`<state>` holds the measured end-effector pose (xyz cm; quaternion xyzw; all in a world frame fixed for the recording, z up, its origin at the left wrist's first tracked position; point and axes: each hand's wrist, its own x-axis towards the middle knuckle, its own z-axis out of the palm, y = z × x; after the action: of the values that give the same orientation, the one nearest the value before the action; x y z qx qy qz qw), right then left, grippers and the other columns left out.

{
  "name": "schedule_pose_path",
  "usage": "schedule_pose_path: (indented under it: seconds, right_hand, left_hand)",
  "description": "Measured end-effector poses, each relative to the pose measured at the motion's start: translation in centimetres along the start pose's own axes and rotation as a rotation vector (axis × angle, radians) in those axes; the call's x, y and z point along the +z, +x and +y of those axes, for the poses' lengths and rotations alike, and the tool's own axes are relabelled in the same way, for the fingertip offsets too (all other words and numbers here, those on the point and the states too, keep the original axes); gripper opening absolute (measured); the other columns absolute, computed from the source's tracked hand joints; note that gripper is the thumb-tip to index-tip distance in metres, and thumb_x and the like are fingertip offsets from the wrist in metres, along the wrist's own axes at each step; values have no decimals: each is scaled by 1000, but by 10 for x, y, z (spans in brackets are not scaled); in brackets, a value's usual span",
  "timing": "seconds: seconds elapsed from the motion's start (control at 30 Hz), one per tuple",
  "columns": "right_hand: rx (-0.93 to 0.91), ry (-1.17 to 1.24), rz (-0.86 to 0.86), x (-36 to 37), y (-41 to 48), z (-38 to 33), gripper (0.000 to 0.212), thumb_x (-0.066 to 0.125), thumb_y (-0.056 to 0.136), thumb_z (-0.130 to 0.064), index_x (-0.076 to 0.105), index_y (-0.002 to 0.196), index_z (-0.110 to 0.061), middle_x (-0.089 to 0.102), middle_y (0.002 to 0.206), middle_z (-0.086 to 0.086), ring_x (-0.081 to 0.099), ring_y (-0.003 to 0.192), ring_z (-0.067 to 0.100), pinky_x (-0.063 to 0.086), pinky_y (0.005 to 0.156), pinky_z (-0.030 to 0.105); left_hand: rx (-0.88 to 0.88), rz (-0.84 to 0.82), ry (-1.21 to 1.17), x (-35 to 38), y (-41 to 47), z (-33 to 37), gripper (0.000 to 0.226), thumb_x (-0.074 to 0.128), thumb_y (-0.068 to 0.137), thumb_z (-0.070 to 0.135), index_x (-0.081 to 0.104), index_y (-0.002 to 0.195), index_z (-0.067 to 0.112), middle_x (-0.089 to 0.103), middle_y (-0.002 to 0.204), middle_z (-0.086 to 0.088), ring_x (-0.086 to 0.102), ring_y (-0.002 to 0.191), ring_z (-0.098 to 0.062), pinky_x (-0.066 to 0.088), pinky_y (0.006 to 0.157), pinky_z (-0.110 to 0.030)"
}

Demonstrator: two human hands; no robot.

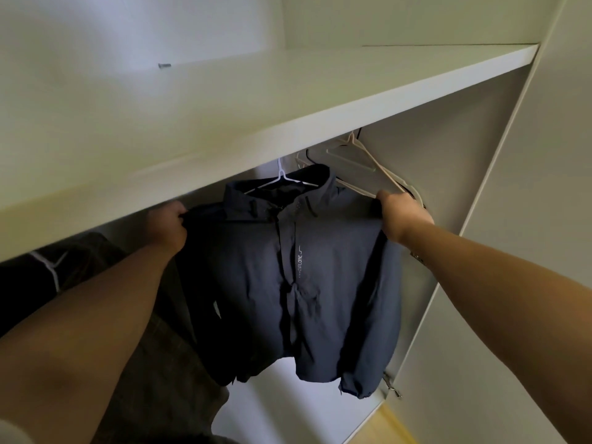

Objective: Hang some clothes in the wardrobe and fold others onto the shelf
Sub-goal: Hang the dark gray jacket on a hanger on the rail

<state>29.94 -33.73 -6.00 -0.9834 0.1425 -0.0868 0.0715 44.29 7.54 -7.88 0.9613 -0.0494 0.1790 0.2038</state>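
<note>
A dark navy jacket [298, 277] hangs on a white hanger [283, 179] under the wardrobe shelf [288, 100], its front facing me. My left hand [168, 224] grips the jacket's left shoulder just below the shelf edge. My right hand [403, 217] holds the jacket's right shoulder, with its fingers curled round the fabric. The rail itself is hidden behind the shelf.
Several bare beige hangers [358, 165] hang to the right of the jacket, close to my right hand. A dark olive garment [153, 363] hangs at the left. The wardrobe's side panel [512, 251] stands at the right. A small screw [164, 65] lies on the shelf.
</note>
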Motion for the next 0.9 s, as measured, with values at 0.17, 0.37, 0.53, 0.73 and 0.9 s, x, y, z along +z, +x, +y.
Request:
schedule_pose_path:
  seconds: [0.17, 0.37, 0.53, 0.73, 0.9]
  right_hand:
    - [-21, -7, 20, 8, -2, 1, 37, 51, 83, -2, 59, 117, -13, 64, 110, 23, 63, 103, 43, 55, 83, 44]
    - [-37, -19, -97, 2, 4, -8, 39, 55, 81, -4, 63, 118, -14, 65, 114, 20, 63, 105, 39, 55, 85, 40]
    - [-138, 82, -97, -3, 6, -23, 35, 57, 88, -20, 57, 123, -21, 64, 115, 15, 62, 103, 37, 54, 84, 41]
    - [-253, 116, -25, -2, 8, -33, 27, 46, 103, -27, 65, 118, -15, 67, 108, 20, 61, 100, 39, 51, 82, 41]
    - [-243, 97, -31, 0, 2, -33, 28, 43, 104, -23, 67, 110, -9, 67, 102, 22, 61, 97, 40, 51, 79, 42]
  left_hand:
    - [-121, 14, -86, 14, -6, -3, 29, 49, 87, -11, 70, 104, 3, 66, 107, -26, 60, 103, -43, 48, 90, -43]
    - [-190, -174, 12, 16, 1, 9, 22, 47, 93, -4, 69, 98, -5, 65, 109, -29, 60, 102, -44, 50, 88, -46]
    - [-102, 38, -138, 10, -3, 54, 37, 56, 83, 5, 64, 119, 7, 63, 120, -22, 59, 110, -43, 51, 95, -46]
    - [153, -2, -320, 13, -4, 99, 40, 39, 90, 18, 68, 118, 14, 68, 120, -6, 60, 111, -29, 46, 99, -33]
    - [293, 32, -237, 13, 0, 97, 27, 50, 95, 11, 69, 112, 20, 69, 110, -1, 62, 96, -25, 45, 83, -28]
